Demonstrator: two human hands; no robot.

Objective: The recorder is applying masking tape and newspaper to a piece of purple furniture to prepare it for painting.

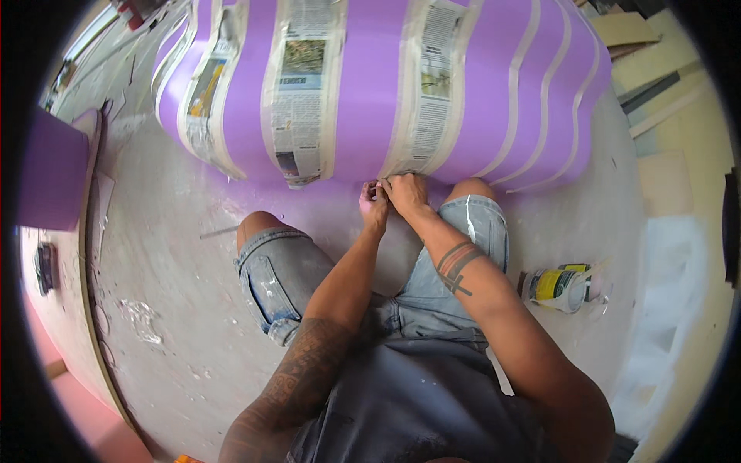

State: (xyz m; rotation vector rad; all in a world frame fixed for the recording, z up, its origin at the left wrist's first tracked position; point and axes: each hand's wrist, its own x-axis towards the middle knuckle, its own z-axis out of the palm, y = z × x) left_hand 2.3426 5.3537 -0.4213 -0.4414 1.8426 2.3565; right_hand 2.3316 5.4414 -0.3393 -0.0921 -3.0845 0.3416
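Both hands, left hand (pixel 374 204) and right hand (pixel 404 193), pinch the newspaper masking strip (pixel 426 92) at the purple panel's (pixel 370 85) bottom edge near the floor (pixel 177 270); best peeled slowly, low-angled.

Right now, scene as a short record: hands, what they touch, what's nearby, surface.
left hand: fingers pinched at the lower end of a masking strip
right hand: beside the left, fingers on the same spot
work piece: large wavy purple painted panel, masked with newspaper-and-tape strips
strip in hand: newspaper-and-tape strip, bottom end at the fingertips
posture: kneeling, knees either side of the hands
nearby: paint-stained tin lying on its side, on the person's right
surface: grey dusty concrete floor
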